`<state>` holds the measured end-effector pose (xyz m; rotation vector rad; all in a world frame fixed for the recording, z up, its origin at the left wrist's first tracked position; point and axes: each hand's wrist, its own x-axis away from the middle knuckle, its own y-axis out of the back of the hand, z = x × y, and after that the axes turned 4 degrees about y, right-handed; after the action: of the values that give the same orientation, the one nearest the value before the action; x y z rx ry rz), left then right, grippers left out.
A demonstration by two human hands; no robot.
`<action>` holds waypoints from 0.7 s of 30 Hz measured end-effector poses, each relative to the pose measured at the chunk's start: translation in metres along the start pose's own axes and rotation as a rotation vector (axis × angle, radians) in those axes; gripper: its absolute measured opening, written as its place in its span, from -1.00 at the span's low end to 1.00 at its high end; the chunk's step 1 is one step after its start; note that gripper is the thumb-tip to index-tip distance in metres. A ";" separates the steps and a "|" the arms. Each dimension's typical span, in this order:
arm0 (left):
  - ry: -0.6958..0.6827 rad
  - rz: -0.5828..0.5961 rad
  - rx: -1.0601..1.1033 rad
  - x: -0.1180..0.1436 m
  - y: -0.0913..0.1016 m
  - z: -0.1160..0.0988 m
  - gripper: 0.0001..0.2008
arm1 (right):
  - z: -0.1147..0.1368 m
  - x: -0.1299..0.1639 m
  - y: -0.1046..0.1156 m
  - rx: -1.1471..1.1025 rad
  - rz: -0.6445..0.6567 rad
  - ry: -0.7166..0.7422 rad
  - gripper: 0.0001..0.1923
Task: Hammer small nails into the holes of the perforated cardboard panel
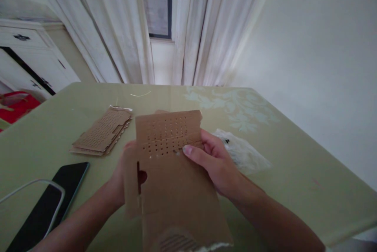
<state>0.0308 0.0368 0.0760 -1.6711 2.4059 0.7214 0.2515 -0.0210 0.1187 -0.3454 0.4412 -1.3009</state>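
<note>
Both hands gripping perforated cardboard sheet (172, 165) above desk (294, 165): left hand (122, 177) clutching behind left edge, right hand (215, 161) pinching right edge, thumb pressing hole rows. Sheet hovering right of cardboard stack (103, 134). Likely inspecting; steady grip needed.

Cardboard stack (103, 134) lies left of held cardboard sheet (173, 173), phone (50, 205) nearer, bag (244, 152) right

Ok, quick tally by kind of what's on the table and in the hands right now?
Perforated cardboard sheet held in both hands: 1
Stack of perforated cardboard pieces: 1
Black phone: 1
White cable: 1
White plastic bag: 1
Total: 5
</note>
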 end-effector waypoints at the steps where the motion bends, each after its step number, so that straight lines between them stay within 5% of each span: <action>1: -0.005 0.018 -0.007 -0.008 0.004 -0.004 -0.79 | -0.002 -0.002 0.002 0.004 -0.029 0.008 -0.79; 3: -0.002 -0.012 -0.061 -0.024 0.013 -0.009 -0.89 | -0.004 -0.006 0.005 0.021 -0.101 0.030 -0.79; 6: -0.016 -0.407 -0.122 -0.037 0.025 -0.015 -0.89 | -0.006 -0.008 0.008 0.078 -0.189 0.082 -0.75; 8: -0.147 -0.519 -0.231 -0.034 0.031 -0.023 -0.89 | -0.005 -0.006 0.006 0.130 -0.183 0.084 -0.73; 13: -0.491 -0.107 -0.476 -0.016 0.022 -0.046 -0.82 | -0.001 0.005 -0.004 0.266 -0.073 0.104 -0.72; 21: -0.501 -0.225 -0.457 -0.002 0.000 -0.059 -0.74 | 0.003 0.011 -0.006 0.370 -0.063 0.090 -0.64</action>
<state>0.0413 0.0125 0.1284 -1.6067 1.7643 1.5181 0.2501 -0.0332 0.1224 0.0100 0.2582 -1.4317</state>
